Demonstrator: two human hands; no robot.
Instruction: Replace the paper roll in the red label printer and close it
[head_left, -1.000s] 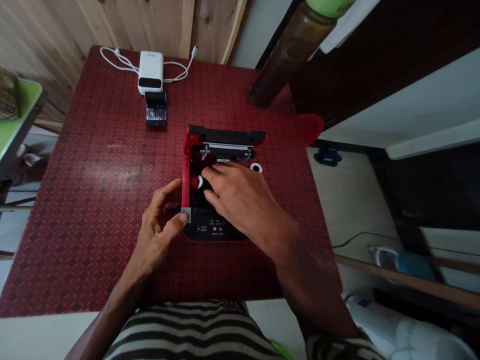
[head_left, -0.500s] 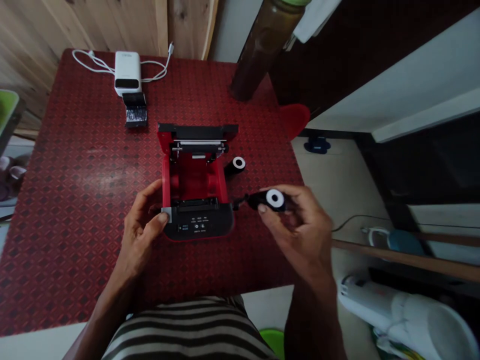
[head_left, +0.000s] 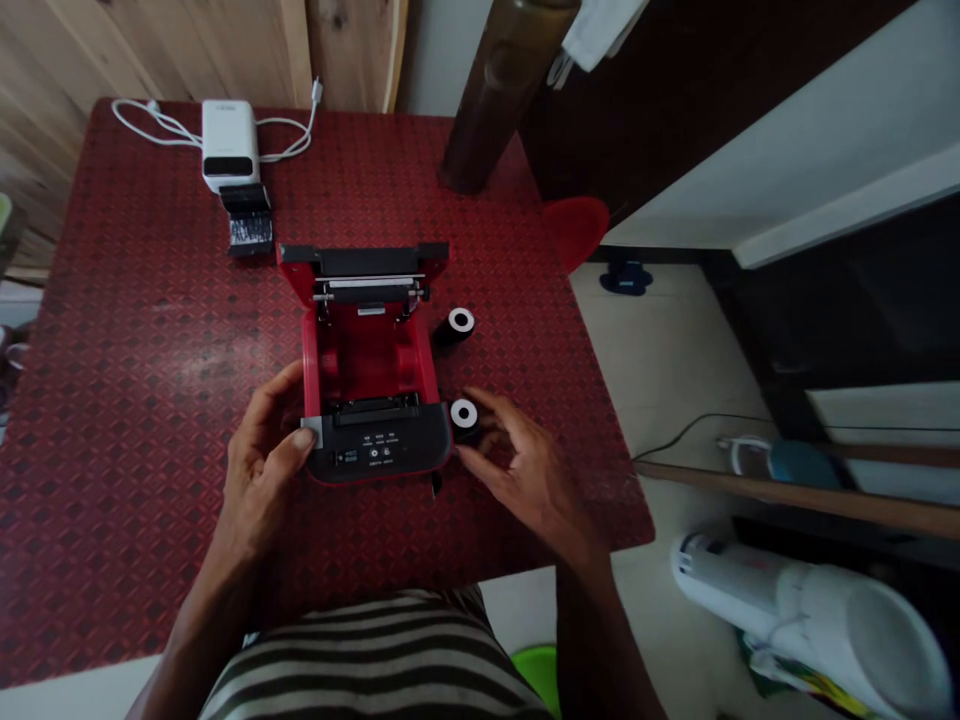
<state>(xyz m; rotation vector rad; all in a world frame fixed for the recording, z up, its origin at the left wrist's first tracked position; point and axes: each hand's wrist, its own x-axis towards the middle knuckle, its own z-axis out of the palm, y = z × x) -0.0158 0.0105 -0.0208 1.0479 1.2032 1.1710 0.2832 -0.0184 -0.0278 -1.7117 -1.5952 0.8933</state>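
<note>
A red and black label printer (head_left: 379,445) stands on the table with its lid (head_left: 367,265) raised, and its red inner bay shows no roll in it. My left hand (head_left: 262,440) grips the printer's front left corner, thumb on the grey tab and fingers along the side. Close by the printer's right side, my right hand (head_left: 525,460) has thumb and fingers around a small black roll (head_left: 466,432) with a white ring-shaped end, standing upright at table height. Another black roll (head_left: 453,328) with a white end stands farther back, leaning slightly.
A white power bank (head_left: 229,145) with a white cable lies at the back left, a black folded piece (head_left: 250,220) in front of it. Toward the back right stands a tall brown bottle (head_left: 484,110). The red patterned table (head_left: 150,450) ends at the right above the floor.
My right hand has moved left and down with the black roll, bringing it beside the printer. My left hand keeps its grip on the corner. The whole view has shifted slightly.
</note>
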